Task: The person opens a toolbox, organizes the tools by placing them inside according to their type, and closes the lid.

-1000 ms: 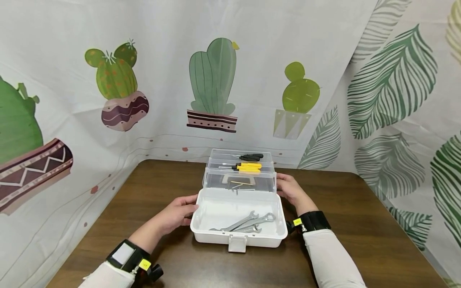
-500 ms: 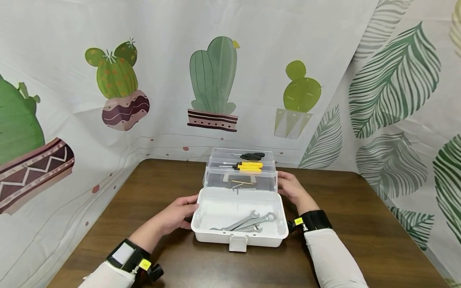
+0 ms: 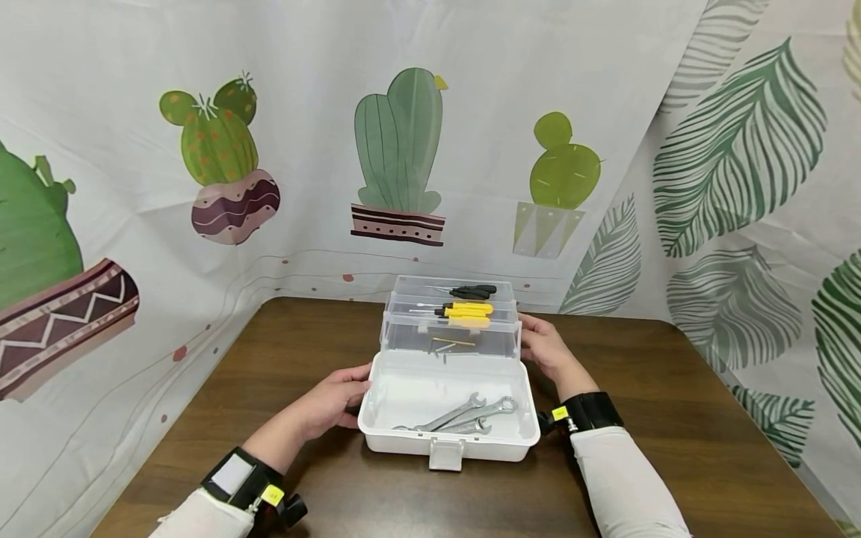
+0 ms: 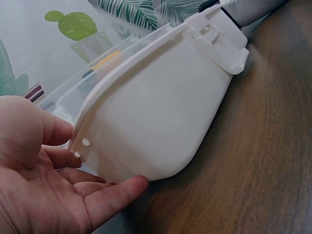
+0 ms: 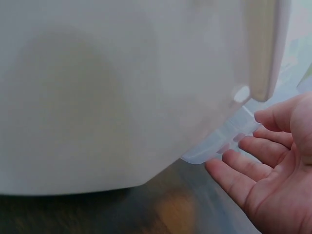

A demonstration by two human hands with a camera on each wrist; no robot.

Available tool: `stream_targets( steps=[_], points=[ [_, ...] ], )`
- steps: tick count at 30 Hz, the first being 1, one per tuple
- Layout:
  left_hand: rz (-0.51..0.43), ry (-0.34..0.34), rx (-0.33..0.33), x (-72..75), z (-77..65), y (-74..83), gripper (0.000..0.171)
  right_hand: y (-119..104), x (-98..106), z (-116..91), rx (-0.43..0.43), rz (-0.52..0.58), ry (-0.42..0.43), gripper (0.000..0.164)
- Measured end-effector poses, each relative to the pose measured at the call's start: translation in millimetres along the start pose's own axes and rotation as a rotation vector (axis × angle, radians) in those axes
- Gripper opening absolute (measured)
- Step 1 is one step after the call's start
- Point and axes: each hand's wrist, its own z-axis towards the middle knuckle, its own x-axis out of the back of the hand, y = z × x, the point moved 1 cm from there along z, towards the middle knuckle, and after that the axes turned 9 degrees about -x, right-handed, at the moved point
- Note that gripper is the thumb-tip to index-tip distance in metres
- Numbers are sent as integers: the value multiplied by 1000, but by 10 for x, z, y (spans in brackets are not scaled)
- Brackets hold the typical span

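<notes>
A white toolbox (image 3: 447, 446) stands unfolded on the table, its front latch (image 3: 446, 454) hanging down. Several wrenches (image 3: 464, 415) lie in its base. Behind rise clear trays (image 3: 403, 340), stepped upward, with yellow-handled screwdrivers (image 3: 471, 308), dark-handled tools (image 3: 474, 291) and small metal rods (image 3: 452, 341). My left hand (image 4: 53, 170) touches the box's rear left corner, thumb at the rim and little finger against the side wall. On the other side, the loosely extended fingers of my right hand (image 5: 278, 161) reach the edge of the clear plastic; the head view partly hides their tips.
The brown wooden table (image 3: 646, 388) extends on both sides of the box. A cloth (image 3: 303, 134) printed with cacti and leaves hangs right behind the table's back edge. Black wrist straps (image 3: 592, 411) with small cameras sit on both forearms.
Both hands and the toolbox stay almost in place, apart from a slight shift of the whole view. Less of the white handle shows through the lowest clear tray now.
</notes>
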Motion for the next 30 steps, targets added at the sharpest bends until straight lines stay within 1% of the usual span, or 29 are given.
stream_targets(
  steps=[5,10,14,21,25,30],
  points=[
    [-6,-4,0,-3,0,4,61,-49,-7,-13,33,-5,17,54],
    [-6,-9,-1,-2,2,1,61,-91,5,-50,37,-20,18,54],
    [-1,-5,5,-2,2,0,61,-135,22,-101,41,-7,13,54],
    [-2,12,17,-5,8,0,62,-235,36,-165,42,58,-2,52],
    [0,19,14,-9,13,-12,61,-302,38,-214,27,46,-2,52],
    [-1,41,24,-23,28,-13,60,-385,48,-276,31,18,-10,51]
  ],
)
